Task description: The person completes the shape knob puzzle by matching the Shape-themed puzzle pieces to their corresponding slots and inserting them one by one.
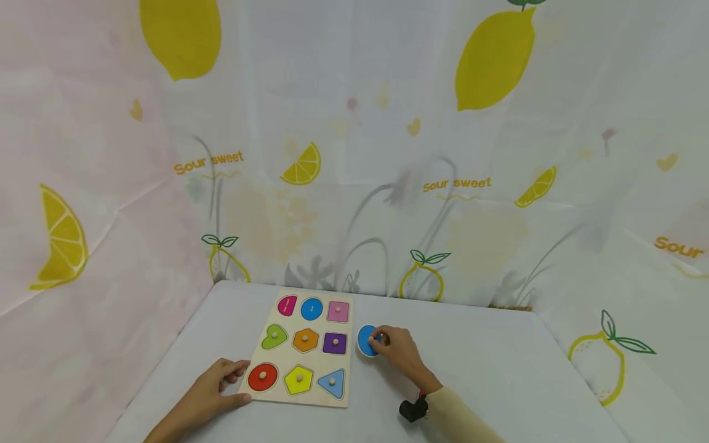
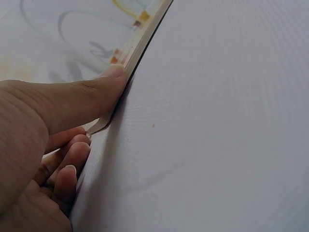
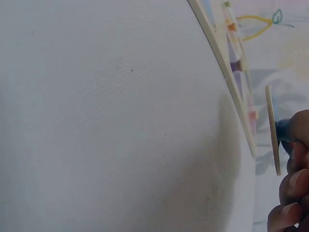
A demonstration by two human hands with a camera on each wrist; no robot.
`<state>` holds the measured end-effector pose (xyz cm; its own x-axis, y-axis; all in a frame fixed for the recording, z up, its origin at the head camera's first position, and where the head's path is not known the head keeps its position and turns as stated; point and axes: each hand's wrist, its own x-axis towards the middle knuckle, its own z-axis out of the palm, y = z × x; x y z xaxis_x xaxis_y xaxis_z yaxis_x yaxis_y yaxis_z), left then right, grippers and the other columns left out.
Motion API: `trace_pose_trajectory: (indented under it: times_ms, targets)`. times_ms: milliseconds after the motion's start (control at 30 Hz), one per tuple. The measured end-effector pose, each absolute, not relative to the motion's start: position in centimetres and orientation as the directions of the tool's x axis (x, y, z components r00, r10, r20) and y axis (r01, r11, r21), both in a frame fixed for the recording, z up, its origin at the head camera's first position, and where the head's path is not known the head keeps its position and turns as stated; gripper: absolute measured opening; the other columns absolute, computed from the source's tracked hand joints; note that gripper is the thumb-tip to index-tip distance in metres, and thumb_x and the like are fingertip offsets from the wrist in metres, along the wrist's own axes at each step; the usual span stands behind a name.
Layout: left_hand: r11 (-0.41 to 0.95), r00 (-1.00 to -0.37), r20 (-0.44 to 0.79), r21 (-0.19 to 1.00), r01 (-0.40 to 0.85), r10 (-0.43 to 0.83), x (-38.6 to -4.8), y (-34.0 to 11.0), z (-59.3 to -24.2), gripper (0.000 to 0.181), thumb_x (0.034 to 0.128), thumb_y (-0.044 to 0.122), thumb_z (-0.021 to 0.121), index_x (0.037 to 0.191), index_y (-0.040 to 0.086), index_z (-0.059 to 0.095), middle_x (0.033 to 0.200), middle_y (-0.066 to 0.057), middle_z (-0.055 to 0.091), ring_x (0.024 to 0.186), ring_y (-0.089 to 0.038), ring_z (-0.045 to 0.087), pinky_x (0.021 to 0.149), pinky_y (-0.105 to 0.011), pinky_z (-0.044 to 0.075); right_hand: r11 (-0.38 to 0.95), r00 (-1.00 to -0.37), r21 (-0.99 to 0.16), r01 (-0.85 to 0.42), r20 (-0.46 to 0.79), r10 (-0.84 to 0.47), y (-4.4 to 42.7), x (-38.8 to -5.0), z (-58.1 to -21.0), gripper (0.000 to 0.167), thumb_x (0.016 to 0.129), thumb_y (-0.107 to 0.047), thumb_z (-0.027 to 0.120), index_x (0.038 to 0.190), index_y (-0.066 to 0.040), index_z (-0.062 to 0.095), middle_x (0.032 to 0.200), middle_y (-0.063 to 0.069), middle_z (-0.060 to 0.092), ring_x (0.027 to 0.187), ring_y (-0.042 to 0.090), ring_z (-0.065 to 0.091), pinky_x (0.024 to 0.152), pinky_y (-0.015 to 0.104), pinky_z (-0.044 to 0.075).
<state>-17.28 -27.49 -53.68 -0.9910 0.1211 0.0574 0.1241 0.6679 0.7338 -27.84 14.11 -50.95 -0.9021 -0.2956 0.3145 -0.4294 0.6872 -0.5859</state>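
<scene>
A wooden knob puzzle board (image 1: 316,361) lies flat on the table. My left hand (image 1: 213,389) holds its near left corner, thumb (image 2: 112,77) against the near edge and fingers curled by the left side. My right hand (image 1: 400,351) pinches the knob of a blue round puzzle piece (image 1: 363,342) just right of the board. Seen edge-on in the right wrist view, this piece (image 3: 273,130) is off the table. On the board, the magenta half-round recess (image 1: 287,306) and the blue round recess (image 1: 312,309) hold no knobbed piece.
Knobbed pieces fill the other recesses, among them a green heart (image 1: 274,336), a red circle (image 1: 263,376) and a light blue triangle (image 1: 332,383). A bit of magenta (image 1: 421,392) shows beside the right wrist's black camera (image 1: 412,408). Lemon-print cloth (image 1: 343,123) hangs around the white table (image 1: 487,363).
</scene>
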Motion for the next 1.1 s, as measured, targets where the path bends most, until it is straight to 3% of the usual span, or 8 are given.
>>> trace_pose_trajectory:
  times_ms: [1100]
  targets:
    - [0.655,-0.989,0.07,0.743,0.139,0.13,-17.0,-27.5,-53.6,0.07,0.0774,0.032,0.091,0.135,0.003,0.064,0.103,0.0,0.053,0.093,-0.008,0.047,0.078,-0.023,0.044,0.643,-0.885,-0.608,-0.466,0.319,-0.34,8.7,-30.2,-49.9,0.018,0.095,-0.024,0.075,0.101,-0.007,0.075,0.066,-0.008,0.051,0.06,0.005,0.046,0.052,0.02,0.04]
